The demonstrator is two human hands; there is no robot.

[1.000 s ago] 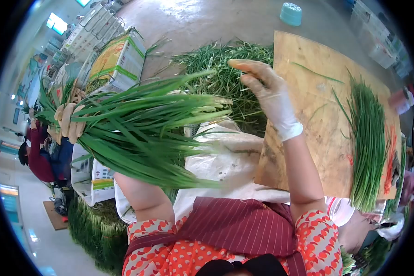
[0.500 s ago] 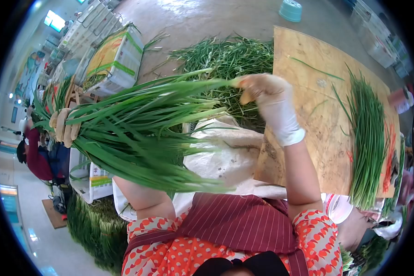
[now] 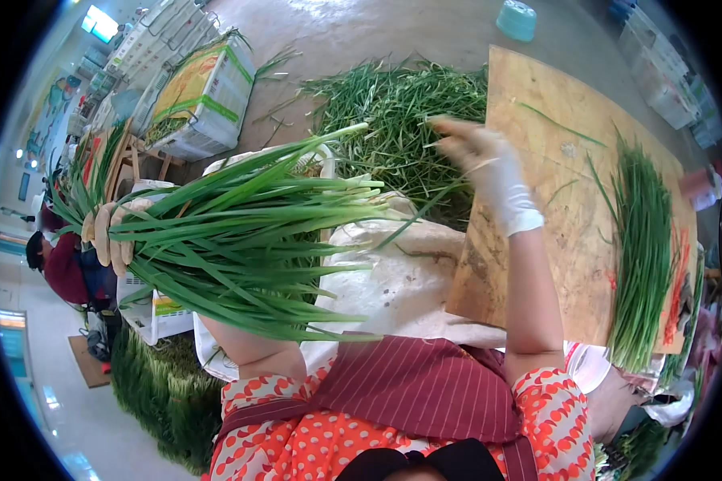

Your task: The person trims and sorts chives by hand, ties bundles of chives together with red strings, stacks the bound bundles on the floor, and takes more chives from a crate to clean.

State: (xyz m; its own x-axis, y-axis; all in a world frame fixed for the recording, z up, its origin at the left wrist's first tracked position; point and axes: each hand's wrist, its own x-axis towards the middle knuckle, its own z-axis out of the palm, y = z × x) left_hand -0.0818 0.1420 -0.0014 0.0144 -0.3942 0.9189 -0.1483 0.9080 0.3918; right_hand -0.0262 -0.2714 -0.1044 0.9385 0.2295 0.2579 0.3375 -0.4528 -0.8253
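Observation:
My left hand, gloved, is closed round a thick bunch of garlic chives held out at the left. Its pale stem ends fan toward the middle, and leaf tips stick out behind the fist. My right hand, in a whitish glove, is raised near the left edge of a wooden board, apart from the bunch. Its fingers are stretched out and slightly blurred. Just below them a single loose chive leaf slants through the air. A neat bundle of chives lies on the board.
A heap of loose leaves covers the floor ahead, beside white sacking. Stacked chives stand at lower left. A white crate and a turquoise tub are farther off. Red ties lie right; another person is left.
My right hand has moved away from the bunch, slightly right, its fingers no longer pinching a leaf. A loose leaf now hangs between. The bunch's blurred stems have settled.

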